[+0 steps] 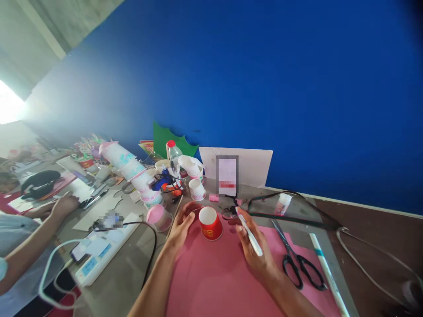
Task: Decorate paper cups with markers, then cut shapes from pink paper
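Pen in right hand, red cup mouth-down beside left hand

Red paper cup (214,228) sits on a pink sheet (214,277) that runs in from the tabletop's (139,255) near edge. Cup looks upside down, white recessed base up, wider rim on the sheet; probably set so because the broad rim gives a steady foot.

Left hand (180,224) curves at the cup's left side, fingers apart, thumb toward the wall of the cup. Reads as ready to steady it; can't tell if skin touches.

Right hand (256,246) pinches a white pen (249,233) between thumb and fingers, barrel slanting back over the hand, apparently a writing hold.

Scissors (291,252) lie toward the tabletop's right edge, partly on the sheet, likely parked within right-side reach. White stick (327,273) with a teal band lies along that edge. Glue stick (283,204) stands near the far right corner. Blurred screen (227,174) is upright by the far edge, presumably angled for viewing.

Materials: cup smooth, glossy card, tapered, gold print; sheet flat, matte; scissors metal blades, black looped handles; pen slim, likely plastic. Stacked cups (132,169) toward the left: pale, printed, nested into a leaning column.
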Tool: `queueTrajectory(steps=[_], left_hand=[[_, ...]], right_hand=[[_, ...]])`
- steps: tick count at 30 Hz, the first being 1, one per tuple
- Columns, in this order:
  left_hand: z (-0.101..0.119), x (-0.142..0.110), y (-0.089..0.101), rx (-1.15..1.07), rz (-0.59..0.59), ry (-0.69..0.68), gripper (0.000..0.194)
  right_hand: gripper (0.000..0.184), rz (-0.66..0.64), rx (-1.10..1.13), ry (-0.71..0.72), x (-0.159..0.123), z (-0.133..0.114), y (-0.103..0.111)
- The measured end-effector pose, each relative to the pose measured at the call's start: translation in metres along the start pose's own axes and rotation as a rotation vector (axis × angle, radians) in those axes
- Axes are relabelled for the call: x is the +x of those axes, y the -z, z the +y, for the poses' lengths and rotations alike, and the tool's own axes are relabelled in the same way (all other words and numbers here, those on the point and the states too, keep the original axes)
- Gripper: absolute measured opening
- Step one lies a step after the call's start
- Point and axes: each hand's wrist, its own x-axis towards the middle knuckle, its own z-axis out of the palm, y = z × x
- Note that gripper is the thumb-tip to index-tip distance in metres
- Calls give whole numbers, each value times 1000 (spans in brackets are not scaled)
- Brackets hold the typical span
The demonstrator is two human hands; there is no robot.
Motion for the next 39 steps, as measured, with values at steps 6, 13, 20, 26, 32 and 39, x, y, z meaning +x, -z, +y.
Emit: queueTrajectory(steps=[6, 13, 20, 26, 32, 39], left_hand=[[-3, 1, -13, 182, -5, -49, 20], [-10, 1, -19, 174, -34, -59, 25], [-27, 7, -22, 91, -64, -68, 32], [-28, 7, -19, 115, -59, -69, 33], [-26, 3, -21, 183, -46, -61, 30], [-24, 8, -16, 381, 14, -107, 34]], right_hand=[[38, -134, -157, 113, -4, -2, -1], [50, -180, -301, 214, -3, 9, 1], [63, -195, -444, 323, -1, 16, -1], [71, -246, -483, 387, 8, 9, -9], [68, -114, -416, 298, 15, 5, -29], [59, -13, -394, 232, -3, 4, -23]])
